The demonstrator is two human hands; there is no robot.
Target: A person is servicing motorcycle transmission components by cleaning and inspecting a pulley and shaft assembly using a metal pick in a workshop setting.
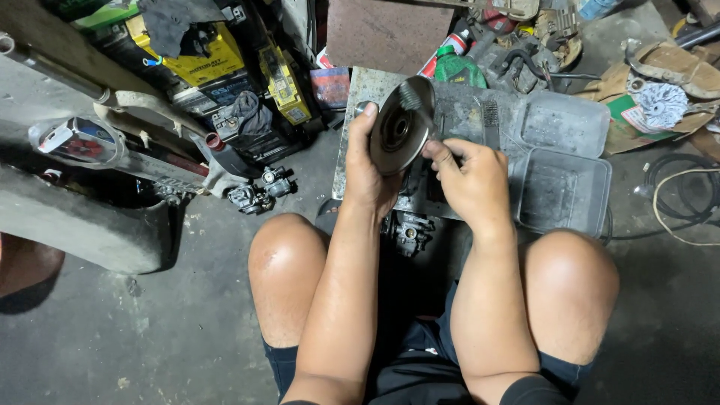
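Holding a round metal disc up in front of you, you have it tilted on edge above a flat metal plate that lies on the floor. Your left hand is clamped on the disc's left rim, thumb up along the edge and fingers wrapped behind it. Your right hand is closed on a dark tool whose end meets the disc's right side; the tool is mostly hidden by your fingers, so you cannot tell its kind. The 2 hands sit close together, joined only through the disc.

Just below the disc, between your bare knees, a small carburettor-like part rests on the concrete floor. To your right, 2 grey plastic trays stand just beside the plate, and a wire brush lies on the plate near them. Beyond the plate stands a green bottle. To your left, another small engine part lies near a chrome exhaust pipe, with yellow boxes stacked behind it. Far right, a coiled cable lies on the floor.
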